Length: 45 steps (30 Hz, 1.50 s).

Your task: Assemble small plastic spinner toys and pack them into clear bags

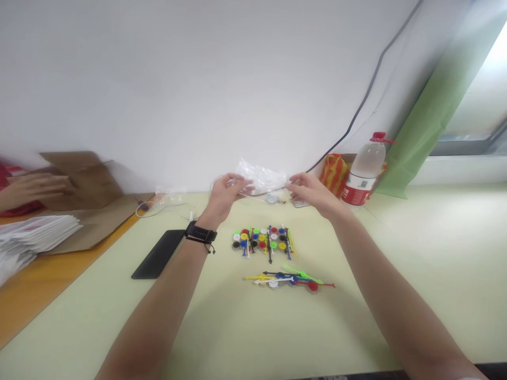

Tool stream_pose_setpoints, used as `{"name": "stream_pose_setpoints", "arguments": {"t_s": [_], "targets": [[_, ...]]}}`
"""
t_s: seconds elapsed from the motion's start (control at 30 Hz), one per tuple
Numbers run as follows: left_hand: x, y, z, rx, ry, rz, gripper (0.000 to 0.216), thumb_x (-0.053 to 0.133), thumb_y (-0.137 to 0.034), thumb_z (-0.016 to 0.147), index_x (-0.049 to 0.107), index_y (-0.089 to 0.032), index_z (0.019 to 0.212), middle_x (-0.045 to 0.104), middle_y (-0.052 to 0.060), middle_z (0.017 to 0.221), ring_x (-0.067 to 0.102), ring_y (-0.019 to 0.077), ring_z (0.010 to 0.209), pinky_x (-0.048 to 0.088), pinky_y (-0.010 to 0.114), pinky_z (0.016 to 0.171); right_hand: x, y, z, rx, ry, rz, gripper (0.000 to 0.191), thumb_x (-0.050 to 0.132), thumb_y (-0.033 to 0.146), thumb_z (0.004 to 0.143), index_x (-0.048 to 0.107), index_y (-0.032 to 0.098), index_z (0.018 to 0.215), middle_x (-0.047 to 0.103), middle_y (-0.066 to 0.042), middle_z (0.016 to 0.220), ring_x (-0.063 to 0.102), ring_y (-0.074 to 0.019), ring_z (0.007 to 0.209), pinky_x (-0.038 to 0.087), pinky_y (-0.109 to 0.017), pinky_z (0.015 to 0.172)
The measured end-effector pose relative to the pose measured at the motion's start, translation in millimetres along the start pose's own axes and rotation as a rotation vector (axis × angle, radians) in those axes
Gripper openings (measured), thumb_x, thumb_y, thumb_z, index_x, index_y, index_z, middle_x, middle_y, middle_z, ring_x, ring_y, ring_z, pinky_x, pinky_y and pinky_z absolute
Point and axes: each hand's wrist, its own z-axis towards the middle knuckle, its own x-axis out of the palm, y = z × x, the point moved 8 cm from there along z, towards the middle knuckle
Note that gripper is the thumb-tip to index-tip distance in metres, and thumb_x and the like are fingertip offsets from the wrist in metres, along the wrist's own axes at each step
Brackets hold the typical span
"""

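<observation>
A crumpled clear plastic bag (262,178) is between my two hands, close to the wall. My left hand (229,192), with a black watch on its wrist, is at the bag's left edge, fingers curved and apart. Just off the right edge is my right hand (311,194), its thumb and fingers also spread. Whether either one touches the plastic is hard to tell. Below them, rows of small coloured discs with arrow-shaped spinners (263,240) lie on the pale table. Nearer to me is a loose cluster of coloured arrow spinners (291,278).
A black flat device (158,254) lies left of my forearm. A large bottle with a red cap (364,169) stands right, by a red-yellow bag (334,173). At far left are stacked white packets (51,235), cardboard (81,179) and another person's hand (37,190).
</observation>
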Motion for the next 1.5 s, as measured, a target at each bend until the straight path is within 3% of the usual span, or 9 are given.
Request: {"name": "stream_pose_setpoints", "arguments": {"t_s": [0.1,0.23,0.37,0.63,0.87,1.1,1.2,1.33,1.5], "targets": [[3,4,0,-0.029,0.038,-0.063,0.039,0.088,-0.028,0.072,0.057,-0.017,0.093,0.078,0.014,0.108,0.078,0.0244,0.094,0.058,0.041,0.092,8,-6,4,-0.002,0.028,0.175,0.043,0.084,0.044,0.079,0.064,0.023,0.111,0.071,-0.008,0.105,0.070,-0.0202,0.093,0.060,-0.037,0.086],[7,5,-2,-0.028,0.069,-0.035,0.040,0.087,-0.021,0.070,0.054,-0.018,0.093,0.078,0.011,0.103,0.078,0.0234,0.091,0.057,0.044,0.096,7,-5,7,-0.049,-0.028,0.317,0.038,0.093,0.038,0.066,0.065,0.021,0.084,0.069,-0.003,0.085,0.069,-0.0183,0.084,0.061,-0.034,0.081],[10,9,-3,-0.065,0.088,0.073,0.043,0.085,-0.030,0.074,0.060,-0.019,0.107,0.078,0.012,0.105,0.077,0.0245,0.091,0.057,0.047,0.096,6,-2,5,-0.048,-0.049,0.322,0.040,0.097,0.037,0.060,0.064,0.020,0.075,0.073,-0.003,0.081,0.072,-0.0197,0.082,0.062,-0.036,0.084],[21,1,-8,0.005,0.181,0.117,0.041,0.077,-0.046,0.084,0.065,-0.020,0.113,0.077,0.012,0.114,0.075,0.0249,0.100,0.053,0.045,0.100,26,18,-11,-0.116,0.319,0.291,0.041,0.076,0.055,0.086,0.078,0.020,0.107,0.075,-0.013,0.125,0.066,-0.0272,0.124,0.046,-0.044,0.115],[43,-11,-18,0.026,0.345,-0.023,0.058,0.057,-0.069,0.091,0.073,-0.018,0.112,0.076,0.014,0.118,0.071,0.0292,0.112,0.051,0.045,0.103,52,37,-45,-0.372,0.879,0.211,0.074,0.058,0.075,0.089,0.049,0.038,0.152,0.032,-0.001,0.169,0.025,-0.0258,0.157,0.025,-0.047,0.126],[46,-2,-18,-0.084,0.483,-0.107,0.065,0.042,-0.073,0.096,0.077,-0.019,0.111,0.076,0.012,0.120,0.066,0.0327,0.121,0.048,0.047,0.105,63,53,-61,-0.381,0.944,0.129,0.080,0.036,0.084,0.092,0.026,0.045,0.161,0.003,0.010,0.174,0.005,-0.0272,0.161,0.019,-0.051,0.127],[40,-4,-20,-0.126,0.562,-0.045,0.070,0.033,-0.074,0.098,0.076,-0.020,0.116,0.073,0.012,0.126,0.065,0.0321,0.122,0.047,0.046,0.106,59,46,-61,-0.356,0.997,0.099,0.082,0.037,0.084,0.091,0.029,0.042,0.161,0.010,0.006,0.174,0.014,-0.0296,0.159,0.019,-0.051,0.127],[42,-8,-38,-0.190,0.784,0.111,0.072,0.027,-0.072,0.101,0.071,-0.022,0.128,0.067,0.012,0.139,0.060,0.0332,0.130,0.042,0.046,0.111,62,35,-71,-0.335,1.209,0.050,0.080,0.048,0.075,0.094,0.029,0.037,0.162,0.024,-0.001,0.172,0.024,-0.0294,0.157,0.023,-0.048,0.126],[46,-3,-64,-0.317,0.998,0.260,0.066,0.026,-0.071,0.101,0.054,-0.034,0.148,0.043,0.002,0.163,0.042,0.0339,0.147,0.036,0.046,0.116,71,39,-81,-0.332,1.308,0.044,0.091,0.058,0.075,0.089,0.023,0.036,0.164,0.012,-0.001,0.174,0.019,-0.0298,0.158,0.027,-0.045,0.125]]}}
